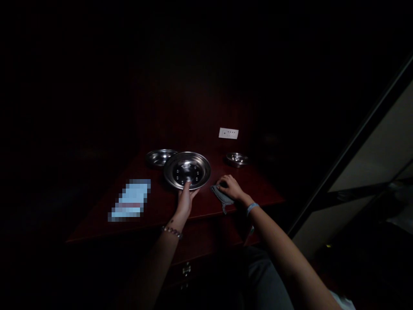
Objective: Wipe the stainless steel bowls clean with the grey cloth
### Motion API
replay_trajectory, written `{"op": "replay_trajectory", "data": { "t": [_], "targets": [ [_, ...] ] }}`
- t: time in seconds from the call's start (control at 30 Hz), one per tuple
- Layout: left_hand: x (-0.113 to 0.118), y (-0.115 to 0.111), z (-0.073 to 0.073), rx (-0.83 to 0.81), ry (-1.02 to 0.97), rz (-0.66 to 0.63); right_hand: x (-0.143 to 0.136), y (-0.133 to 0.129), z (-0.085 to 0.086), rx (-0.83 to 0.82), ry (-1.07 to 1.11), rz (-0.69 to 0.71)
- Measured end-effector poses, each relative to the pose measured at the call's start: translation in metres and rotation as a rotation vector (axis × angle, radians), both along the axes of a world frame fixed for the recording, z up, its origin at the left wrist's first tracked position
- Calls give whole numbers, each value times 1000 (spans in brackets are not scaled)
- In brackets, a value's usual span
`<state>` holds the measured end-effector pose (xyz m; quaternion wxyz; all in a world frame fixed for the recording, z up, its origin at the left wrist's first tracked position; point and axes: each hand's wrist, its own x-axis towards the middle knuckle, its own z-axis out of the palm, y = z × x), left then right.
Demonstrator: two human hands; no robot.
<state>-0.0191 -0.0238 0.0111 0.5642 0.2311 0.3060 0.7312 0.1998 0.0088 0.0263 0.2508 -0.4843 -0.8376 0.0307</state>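
Before a dim wall (180,112) with a white socket (229,133), the left hand (185,201) clamps a steel dish (187,171) over the reddish table (161,200), where the right hand's (232,188) fingers curl closed on a gray cloth (222,197).

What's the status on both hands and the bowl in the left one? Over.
Left hand gripping bowl at near rim. Right hand on cloth. Second bowl partly hidden behind.

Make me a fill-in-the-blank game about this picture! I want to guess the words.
1. Counting the one in the left hand, ____ metal bowls are in view.
2. The right hand touches a cloth coloured ____.
3. The beaded bracelet is on the ____ wrist.
4. The wall socket is coloured ____.

Missing words: three; gray; left; white.
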Motion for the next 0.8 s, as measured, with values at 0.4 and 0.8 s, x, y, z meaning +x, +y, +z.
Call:
{"op": "replay_trajectory", "data": {
  "t": [0.4,0.8],
  "targets": [
    [1,0,-4,33,86,-29,-24,-8,11,38,-80,-99],
    [2,-1,-4,45,154,-51,-38,-2,-20,-147,-171,56]
  ]
}}
